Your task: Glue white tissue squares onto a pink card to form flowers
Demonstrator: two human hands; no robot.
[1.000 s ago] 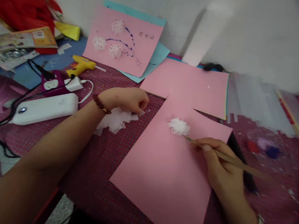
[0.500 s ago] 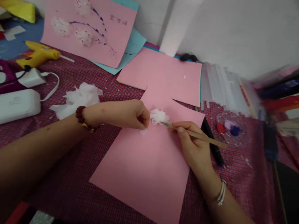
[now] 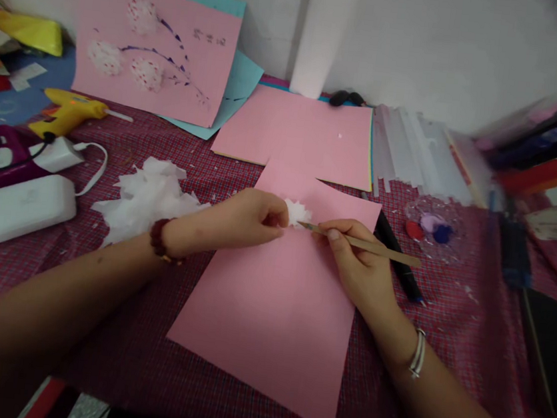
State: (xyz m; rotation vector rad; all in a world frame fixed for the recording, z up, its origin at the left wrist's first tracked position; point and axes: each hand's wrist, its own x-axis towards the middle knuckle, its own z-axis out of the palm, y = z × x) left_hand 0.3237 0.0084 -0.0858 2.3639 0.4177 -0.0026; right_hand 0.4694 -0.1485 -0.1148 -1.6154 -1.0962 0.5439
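- One small white paper flower [image 3: 299, 213] sits on the upper part of the pink sheet [image 3: 272, 309], between both hands.
- Wooden stick [image 3: 382, 250]: tip at the flower's right edge; contact or tiny gap, can't tell.
- Risk: a hard push with the tip could dent or shift the petals. Loose tissue could also cling if the tip is sticky (guess, no glue visible).
- Right hand [image 3: 365, 266]: thumb and fingers clamped on the stick, pen-style, forearm in from lower right.
- Left hand [image 3: 252, 218]: fingers curled at the flower's left edge, forearm reaching across from lower left. Can't tell if the fingertips are closed on anything.
- Left sleeve-free wrist sits just beside the white tissue pile [image 3: 147, 191]; a careless sweep back could scatter it.
- Black marker [image 3: 402, 270] lies beyond the right hand, beside the sheet.
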